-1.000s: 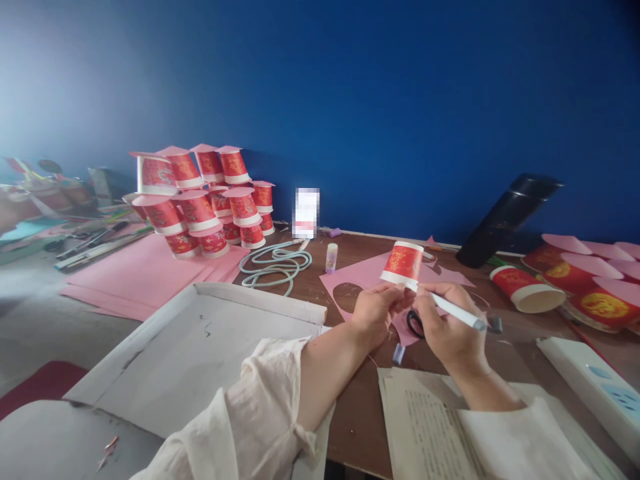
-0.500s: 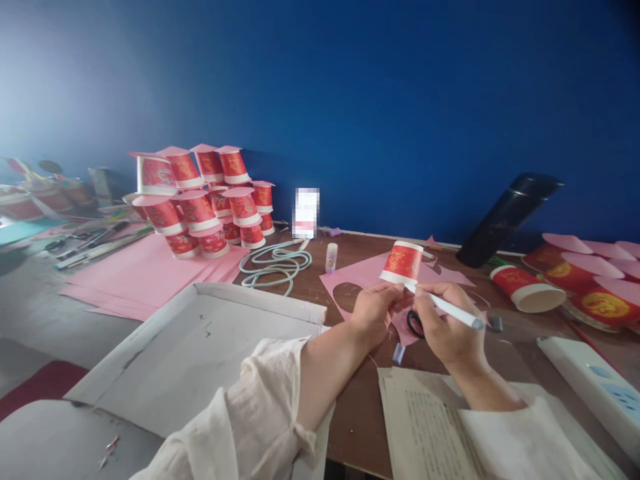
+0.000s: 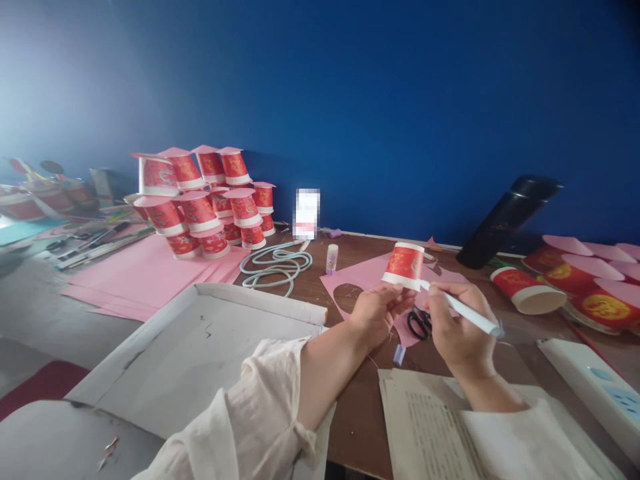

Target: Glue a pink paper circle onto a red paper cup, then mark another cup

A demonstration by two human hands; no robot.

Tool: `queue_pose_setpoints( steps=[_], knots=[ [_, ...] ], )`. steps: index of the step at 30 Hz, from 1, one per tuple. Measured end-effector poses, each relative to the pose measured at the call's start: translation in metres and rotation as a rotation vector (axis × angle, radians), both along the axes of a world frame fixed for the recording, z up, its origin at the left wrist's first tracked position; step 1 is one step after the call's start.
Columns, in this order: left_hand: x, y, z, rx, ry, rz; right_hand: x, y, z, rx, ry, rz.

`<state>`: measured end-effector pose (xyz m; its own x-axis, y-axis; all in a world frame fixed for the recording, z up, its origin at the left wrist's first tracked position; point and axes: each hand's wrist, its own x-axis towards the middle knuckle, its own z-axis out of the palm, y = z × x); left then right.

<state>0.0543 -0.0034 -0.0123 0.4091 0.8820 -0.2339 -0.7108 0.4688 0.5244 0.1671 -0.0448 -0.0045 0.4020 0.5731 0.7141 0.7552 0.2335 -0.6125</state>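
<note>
A red paper cup (image 3: pixel 404 263) with gold print and white rims is upside down, its lower edge pinched by the fingers of my left hand (image 3: pixel 377 313). My right hand (image 3: pixel 460 327) is closed around a white marker (image 3: pixel 473 315), whose tip points at the cup's lower right edge. Whether the tip touches the cup I cannot tell. Beneath my hands lies a pink paper sheet (image 3: pixel 370 270) with round cut-outs. Black-handled scissors (image 3: pixel 419 324) rest on it, partly hidden by my right hand. A small pale purple cap (image 3: pixel 399 355) lies just in front.
Red cups with pink paper tops (image 3: pixel 197 212) are stacked at the left behind pink sheets (image 3: pixel 135 277). A glue stick (image 3: pixel 331 259), a coiled cable (image 3: pixel 275 267), a black flask (image 3: pixel 507 223), a tipped cup (image 3: pixel 530 291), a power strip (image 3: pixel 590 380) and printed pages (image 3: pixel 425 420) surround my hands.
My right hand and the marker have moved right, away from the cup's bottom edge, uncovering more of the scissors. The cup has shifted very slightly right in my left hand.
</note>
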Motion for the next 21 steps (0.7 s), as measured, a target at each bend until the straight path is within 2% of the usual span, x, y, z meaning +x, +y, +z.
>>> queue_pose_setpoints(
  steps=[8,21],
  knots=[
    [0.0015,-0.0002,-0.0026,0.073,-0.005,-0.01,0.001,0.0005,-0.0069,-0.07,-0.055,-0.001],
    [0.0029,-0.0009,-0.003,0.115,0.005,0.0,-0.0006,0.0001,-0.0031,-0.075,-0.074,0.0]
  ],
)
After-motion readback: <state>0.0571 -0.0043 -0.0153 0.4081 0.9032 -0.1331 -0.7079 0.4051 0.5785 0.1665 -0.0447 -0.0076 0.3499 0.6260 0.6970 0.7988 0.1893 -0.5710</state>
